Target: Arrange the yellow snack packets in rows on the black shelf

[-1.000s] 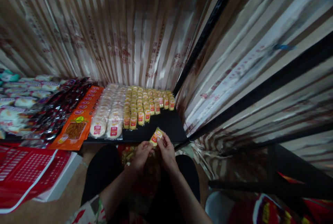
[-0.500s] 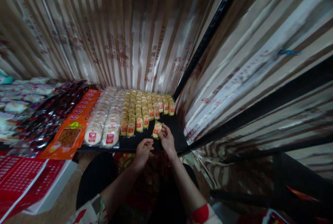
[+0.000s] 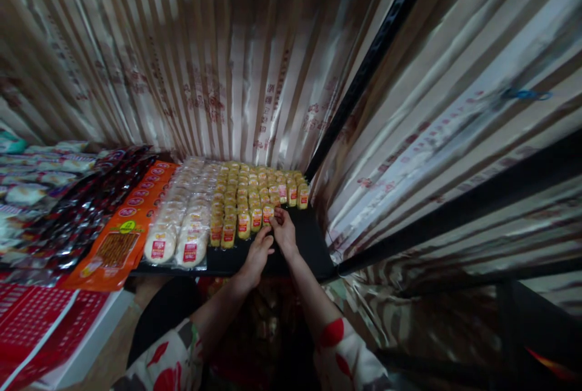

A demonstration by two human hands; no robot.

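Near the frame's centre a yellow packet [image 3: 268,216] stands on the black shelf [image 3: 309,236], the right hand [image 3: 285,232] bending its fingers at the packet's right edge, grip unclear, the left hand [image 3: 257,256] slanting upward just below, fingers loosely uncurled.

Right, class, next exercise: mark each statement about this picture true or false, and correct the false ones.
1. The right hand has its fingertips at a yellow packet. True.
2. The orange bag lies to the right of the yellow packets. False: it lies to their left.
3. Clear-wrapped white packs lie between the orange bag and the yellow packets. True.
4. The left hand grips the orange bag. False: it is beside the right hand, near the yellow packets.
5. The sleeves are plain black. False: they are pale with red patches.
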